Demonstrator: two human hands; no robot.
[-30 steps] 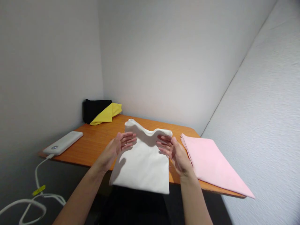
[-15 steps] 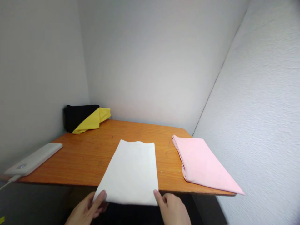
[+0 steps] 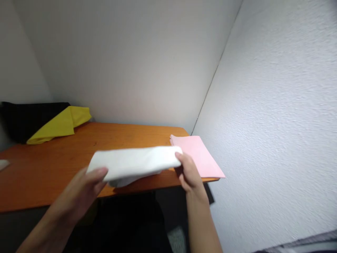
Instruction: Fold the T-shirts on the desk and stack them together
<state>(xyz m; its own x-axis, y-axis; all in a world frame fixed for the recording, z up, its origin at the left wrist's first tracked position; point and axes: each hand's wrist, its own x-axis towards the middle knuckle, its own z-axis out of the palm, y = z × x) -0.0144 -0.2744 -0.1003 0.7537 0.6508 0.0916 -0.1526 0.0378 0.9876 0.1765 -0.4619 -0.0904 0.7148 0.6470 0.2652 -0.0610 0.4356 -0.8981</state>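
A folded white cloth [image 3: 134,161] is lifted above the front part of the wooden table, its lower layer sagging underneath near the tabletop. My left hand [image 3: 85,186] pinches its left end, thumb on top and fingers beneath. At the right end, my right hand [image 3: 187,168] grips the cloth between thumb and fingers. Just beyond that hand a folded pink cloth [image 3: 202,156] lies on the table's right side, partly covered by the hand and the white cloth.
The wooden table [image 3: 118,135] meets a wall at the back and a textured white wall [image 3: 263,123] on the right. Black cloth [image 3: 28,117] and yellow cloth [image 3: 60,123] lie together at the back left. A white device's end [image 3: 3,164] shows at the left edge.
Both hands have raised the white cloth off the table's front and moved it forward, its near edge now lifted and the cloth bent over. The view has turned to the right.
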